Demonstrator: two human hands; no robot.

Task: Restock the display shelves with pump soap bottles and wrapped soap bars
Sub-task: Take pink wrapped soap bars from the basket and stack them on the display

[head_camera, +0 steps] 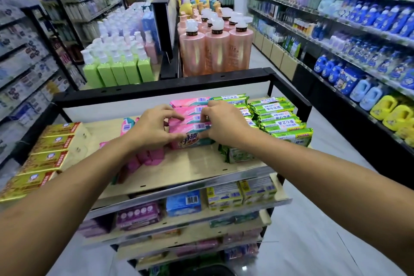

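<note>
Both hands, left (154, 126) and right (224, 122), pinch the front pink soap bar (190, 138) by its ends. Press it squarely against the row, barcode up, I'd say

Bare left hand (154, 129) and bare right hand (225, 124) on bare forearms (uncovered as far as visible)

Left hand (150, 128) and right hand (225, 124) hide parts of pink soap bars (190, 125); lowest-shelf bars (202, 245) blur.
</note>
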